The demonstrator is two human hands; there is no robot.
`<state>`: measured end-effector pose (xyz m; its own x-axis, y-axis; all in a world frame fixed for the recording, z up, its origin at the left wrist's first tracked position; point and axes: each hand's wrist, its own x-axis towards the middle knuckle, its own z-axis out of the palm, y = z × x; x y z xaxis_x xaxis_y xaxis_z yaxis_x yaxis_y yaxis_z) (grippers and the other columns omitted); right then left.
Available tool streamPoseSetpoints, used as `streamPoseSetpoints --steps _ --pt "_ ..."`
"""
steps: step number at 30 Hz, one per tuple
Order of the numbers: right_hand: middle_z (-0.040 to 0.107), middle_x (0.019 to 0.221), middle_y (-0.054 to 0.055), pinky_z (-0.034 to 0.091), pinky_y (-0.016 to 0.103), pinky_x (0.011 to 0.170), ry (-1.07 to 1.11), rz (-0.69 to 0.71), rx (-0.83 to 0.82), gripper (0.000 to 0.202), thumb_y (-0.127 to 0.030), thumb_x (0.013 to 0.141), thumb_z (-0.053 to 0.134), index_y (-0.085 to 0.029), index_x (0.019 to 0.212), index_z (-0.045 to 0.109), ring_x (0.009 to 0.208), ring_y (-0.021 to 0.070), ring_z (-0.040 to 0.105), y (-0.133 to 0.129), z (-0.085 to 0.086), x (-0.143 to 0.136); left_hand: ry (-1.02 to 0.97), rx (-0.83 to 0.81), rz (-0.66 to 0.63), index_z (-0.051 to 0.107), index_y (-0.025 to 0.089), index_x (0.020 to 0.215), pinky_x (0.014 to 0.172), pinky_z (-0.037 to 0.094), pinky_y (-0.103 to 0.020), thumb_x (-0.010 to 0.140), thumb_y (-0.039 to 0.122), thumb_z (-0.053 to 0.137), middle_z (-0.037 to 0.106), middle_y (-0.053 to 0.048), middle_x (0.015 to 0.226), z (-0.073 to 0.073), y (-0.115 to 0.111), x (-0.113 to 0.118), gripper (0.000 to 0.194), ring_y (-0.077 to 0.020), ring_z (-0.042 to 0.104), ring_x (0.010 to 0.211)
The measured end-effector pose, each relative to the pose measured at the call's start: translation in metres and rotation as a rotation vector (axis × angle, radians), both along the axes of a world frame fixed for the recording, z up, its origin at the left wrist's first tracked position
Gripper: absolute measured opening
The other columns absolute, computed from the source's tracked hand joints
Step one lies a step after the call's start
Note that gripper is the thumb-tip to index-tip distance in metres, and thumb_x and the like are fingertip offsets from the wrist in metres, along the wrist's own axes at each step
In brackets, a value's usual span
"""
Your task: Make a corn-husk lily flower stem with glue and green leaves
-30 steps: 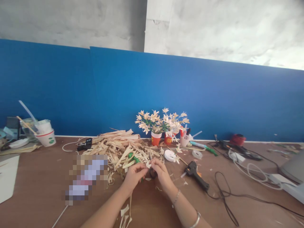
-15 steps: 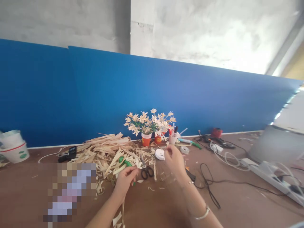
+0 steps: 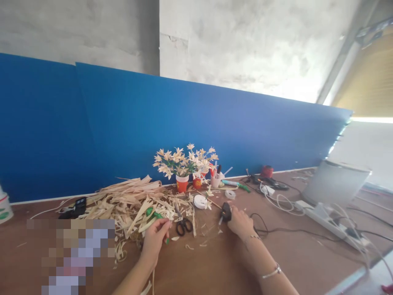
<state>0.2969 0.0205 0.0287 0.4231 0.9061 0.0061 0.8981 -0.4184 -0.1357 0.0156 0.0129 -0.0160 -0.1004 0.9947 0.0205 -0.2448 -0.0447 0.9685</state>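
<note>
My left hand [image 3: 156, 237] is closed in a pinch beside the pile of dried husk strips [image 3: 138, 200]; a bit of green shows beneath its fingers, and a pale strip hangs below. My right hand [image 3: 241, 222] grips a black tool [image 3: 226, 212], perhaps a glue gun, with its tip pointing down and left. Between the hands lie black-handled scissors [image 3: 184, 226]. A white roll [image 3: 200, 201] sits behind them, with a thin stick [image 3: 211, 200] and a pale flower [image 3: 209, 191] beside it.
Pale flowers [image 3: 181, 159] stand in red cups [image 3: 182, 184] against the blue partition [image 3: 199, 119]. A clear tape roll [image 3: 230, 194] lies behind my right hand. Cables and a white power strip [image 3: 328, 223] run along the right, near a white bin [image 3: 336, 182]. A black object [image 3: 73, 208] lies left.
My right hand has moved right and down and now holds the black tool. My left hand keeps its pinch. The view has shifted right. A flower and stick now show beside the white roll.
</note>
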Motion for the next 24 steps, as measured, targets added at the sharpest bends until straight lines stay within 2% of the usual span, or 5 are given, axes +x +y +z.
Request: streamPoseSetpoints --steps 12,15,19,21,24 --pt "0.066 0.089 0.012 0.042 0.031 0.062 0.148 -0.086 0.164 0.024 -0.029 0.078 0.044 -0.019 0.099 0.052 0.082 0.0264 0.064 0.009 -0.016 0.032 -0.050 -0.014 0.013 0.060 0.013 0.071 0.037 0.030 -0.017 0.058 0.041 0.070 0.051 0.006 0.043 0.000 0.000 -0.001 0.033 -0.0063 0.039 0.038" --pt "0.065 0.087 0.010 0.042 0.029 0.061 0.193 -0.052 0.357 0.028 -0.033 0.077 0.044 -0.019 0.102 0.048 0.079 0.0250 0.062 0.006 -0.009 0.030 -0.092 -0.020 0.021 0.060 0.012 0.071 0.037 0.030 -0.016 0.058 0.039 0.071 0.054 0.005 0.048 0.000 0.002 -0.002 0.031 -0.0055 0.039 0.039" --pt "0.061 0.075 0.003 0.041 0.025 0.062 0.389 0.343 0.765 0.023 -0.028 0.073 0.044 -0.019 0.094 0.049 0.068 0.0182 0.057 -0.002 0.012 0.003 -0.135 -0.020 0.017 0.062 0.012 0.071 0.037 0.030 -0.016 0.058 0.036 0.072 0.059 0.002 0.057 0.000 0.004 -0.002 0.030 -0.0045 0.041 0.040" --pt "0.059 0.073 0.001 0.039 0.023 0.060 0.448 0.631 0.747 0.019 -0.024 0.071 0.045 -0.019 0.089 0.050 0.065 0.0153 0.053 -0.006 0.022 -0.023 -0.164 -0.024 0.017 0.062 0.012 0.071 0.037 0.029 -0.016 0.058 0.035 0.072 0.059 0.002 0.058 0.000 0.005 -0.002 0.028 -0.0040 0.040 0.039" --pt "0.054 0.070 0.000 0.035 0.021 0.057 0.402 0.946 0.633 0.010 -0.020 0.069 0.047 -0.019 0.079 0.051 0.063 0.0141 0.049 -0.010 0.030 -0.069 -0.192 -0.032 0.034 0.062 0.012 0.072 0.038 0.029 -0.016 0.058 0.034 0.072 0.059 0.002 0.059 0.001 0.005 -0.002 0.027 -0.0036 0.040 0.040"
